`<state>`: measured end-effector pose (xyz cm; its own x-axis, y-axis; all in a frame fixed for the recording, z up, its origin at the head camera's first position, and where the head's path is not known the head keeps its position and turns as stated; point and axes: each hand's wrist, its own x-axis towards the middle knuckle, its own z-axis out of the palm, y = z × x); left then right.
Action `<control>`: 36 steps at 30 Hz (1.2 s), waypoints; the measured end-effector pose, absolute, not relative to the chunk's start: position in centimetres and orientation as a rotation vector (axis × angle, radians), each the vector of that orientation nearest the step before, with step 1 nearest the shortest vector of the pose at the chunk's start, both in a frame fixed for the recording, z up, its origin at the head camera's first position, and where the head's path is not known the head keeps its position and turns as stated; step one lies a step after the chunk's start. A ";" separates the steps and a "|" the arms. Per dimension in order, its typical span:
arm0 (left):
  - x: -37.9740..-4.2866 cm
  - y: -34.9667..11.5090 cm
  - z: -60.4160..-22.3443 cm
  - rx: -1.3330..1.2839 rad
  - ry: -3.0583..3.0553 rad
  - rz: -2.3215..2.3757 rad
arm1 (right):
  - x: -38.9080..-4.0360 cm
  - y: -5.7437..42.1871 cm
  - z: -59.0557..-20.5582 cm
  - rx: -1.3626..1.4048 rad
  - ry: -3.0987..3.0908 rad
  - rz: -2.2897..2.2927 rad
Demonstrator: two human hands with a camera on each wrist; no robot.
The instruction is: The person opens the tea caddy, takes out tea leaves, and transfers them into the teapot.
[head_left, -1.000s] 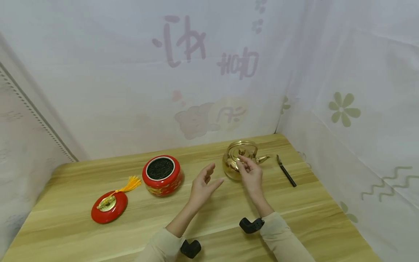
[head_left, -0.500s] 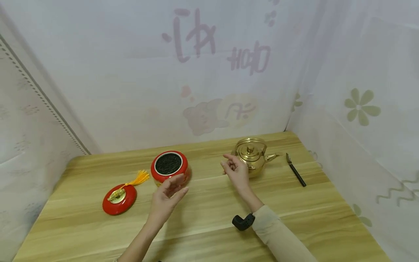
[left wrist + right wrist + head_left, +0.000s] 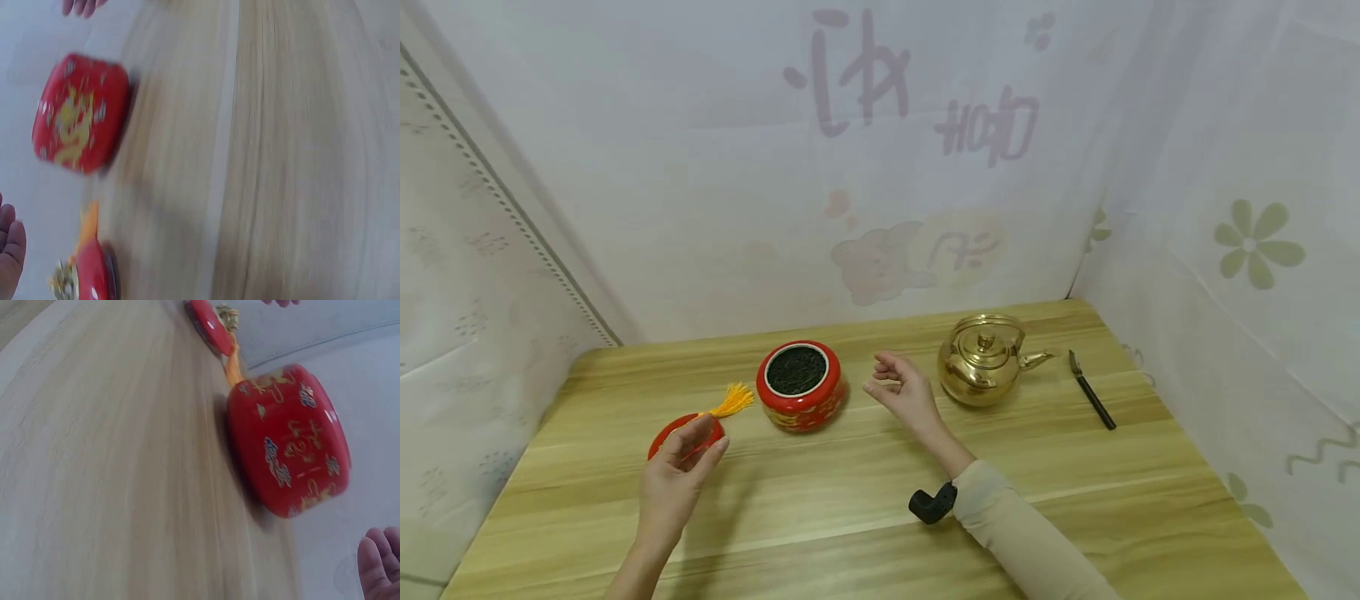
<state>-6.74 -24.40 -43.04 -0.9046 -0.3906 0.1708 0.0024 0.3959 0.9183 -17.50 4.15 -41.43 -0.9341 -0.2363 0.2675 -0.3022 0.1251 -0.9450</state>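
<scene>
My left hand (image 3: 673, 479), fingers loosely bent, is over the red lid (image 3: 659, 435) and partly covers it; nothing is in its grasp. The left wrist view shows this hand (image 3: 9, 250) apart from the lid (image 3: 94, 275) with its gold knob. A yellow tassel (image 3: 733, 400) trails from the lid toward the red jar (image 3: 805, 415), whose open top shows dark tea leaves (image 3: 797, 370). Relaxed and holding nothing, my right hand (image 3: 908, 398) hovers between the jar and the gold kettle (image 3: 979, 375).
To the right of the kettle lies a slim black-handled tool (image 3: 1093, 396) with a metal tip. A patterned cloth (image 3: 737, 208) hangs behind the wooden table (image 3: 820, 533) and along its sides. The kettle's spout (image 3: 1037, 359) points right.
My left hand has moved left, past the jar, to over the lid. My right hand has come left, away from the kettle toward the jar. The head view has shifted slightly.
</scene>
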 end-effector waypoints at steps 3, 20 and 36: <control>-6.5 -25.7 -43.3 0.387 -2.319 -1.466 | -17.7 3.4 -41.8 0.588 -2.316 2.023; -6.9 -30.8 -45.2 0.475 -2.442 -1.215 | -20.5 0.4 -46.5 0.736 -2.397 2.026; -8.1 -32.7 -46.3 0.387 -2.614 -0.957 | -21.3 -1.5 -46.9 0.797 -2.504 1.939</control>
<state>-8.10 -32.67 -46.34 -0.9089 -0.3598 0.2110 -0.1387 0.7377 0.6607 -21.25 -1.52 -46.93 -0.8735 -0.4464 0.1940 -0.2995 0.1787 -0.9372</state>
